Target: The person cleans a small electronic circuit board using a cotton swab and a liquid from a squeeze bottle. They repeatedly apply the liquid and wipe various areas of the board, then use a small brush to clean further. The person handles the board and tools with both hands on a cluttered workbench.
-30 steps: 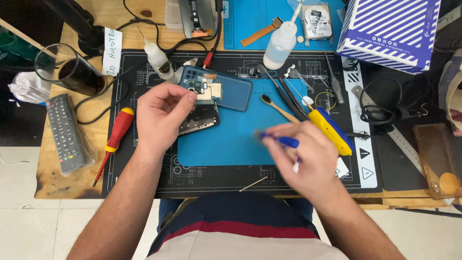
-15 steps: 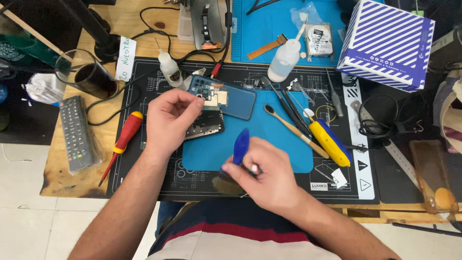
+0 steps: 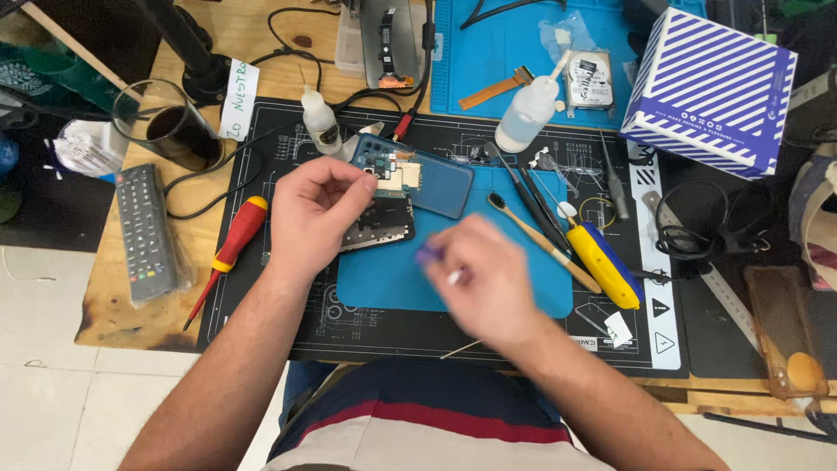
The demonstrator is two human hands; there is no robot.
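Now | left hand (image 3: 318, 214) pinching opened blue phone (image 3: 414, 179) | right hand (image 3: 484, 279) blurred, gripping slim blue tool (image 3: 429, 254)

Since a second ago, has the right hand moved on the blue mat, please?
Yes. The right hand has moved left across the blue mat, away from the yellow-handled tool and toward the opened phone under the left hand.

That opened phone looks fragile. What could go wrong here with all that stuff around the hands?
The left hand pinches the opened blue phone by one end only, so it could slip while the blurred right hand brings in a small blue tool.

The white squeeze bottle and dark glass of drink stand close by; a knock might spill liquid near the exposed board.
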